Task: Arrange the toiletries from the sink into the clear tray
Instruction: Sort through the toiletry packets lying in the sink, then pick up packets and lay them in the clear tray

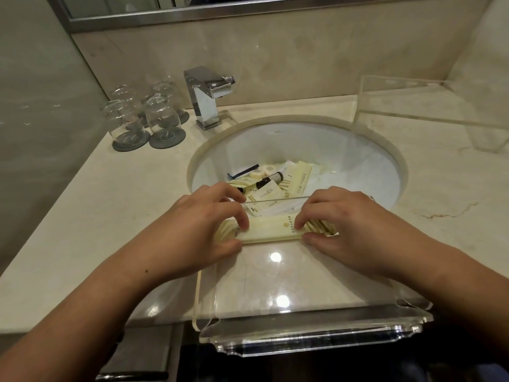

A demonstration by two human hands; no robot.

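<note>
Status: early stage. One item only, a long cream packet (272, 230), is at the clear tray (248, 279), which sits on the counter on the near side of the sink (358, 166), its far wall overhanging the basin edge. The packet lies crosswise at the tray end nearest the sink; the rest of the tray floor shows nothing but reflected light.

Hands: the left hand (203, 224) pinches the packet's left end, thumb on the near edge and fingertips on top. The right hand (347, 227) holds the right end the same way. Both sets of fingers are curled onto the packet, so in my judgement it is being squared up and not yet let go.

Outstanding, all inside the sink: a blue razor (243, 171), round soaps (264, 170), small dark bottles (275, 177) and several cream packets (300, 175) lying in a loose heap. Most of the task remains.

Not verifiable: whether the held packet rests on the tray floor or sits just above it. The hands cover both its ends. The heap overlaps and part of it shows only through the tray wall, so no count can be given. Print on the packets is too small to read. A second clear acrylic piece (413, 103) stands to the right of the sink, its right end cut off – purpose unclear.
</note>
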